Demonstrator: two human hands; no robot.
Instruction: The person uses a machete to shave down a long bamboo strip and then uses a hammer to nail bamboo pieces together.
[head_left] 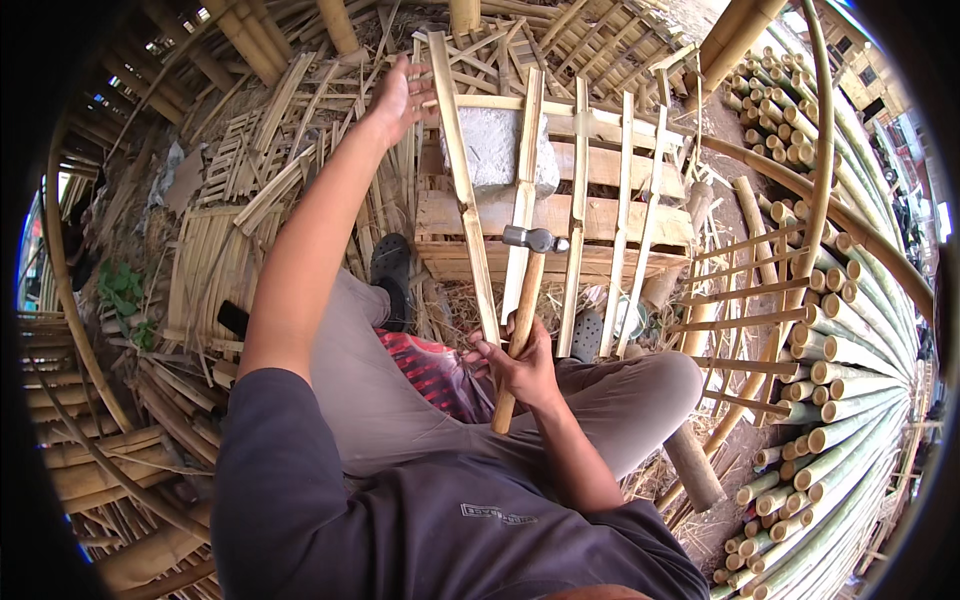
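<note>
My left hand [400, 100] reaches far forward, its fingers stretched out and apart, beside the far end of the leftmost split bamboo strip [466, 200]. Wrapped round the wooden handle of a ball-peen hammer [535, 240] is my right hand [528, 372], in front of my lap. The hammer's metal head points away from me, over the strips. The thumb and fingertips of my right hand are at the near end of the leftmost strip; whether they grip it is unclear. Several more strips [577, 185] lean side by side on a low wooden slatted bench [630, 228].
A pale concrete block [485, 150] rests on the bench under the strips. Bamboo scraps [270, 130] litter the ground at left and behind. Stacked bamboo poles [840, 390] fill the right side, near a ladder-like bamboo frame [745, 295]. A short log [693, 468] lies by my right knee.
</note>
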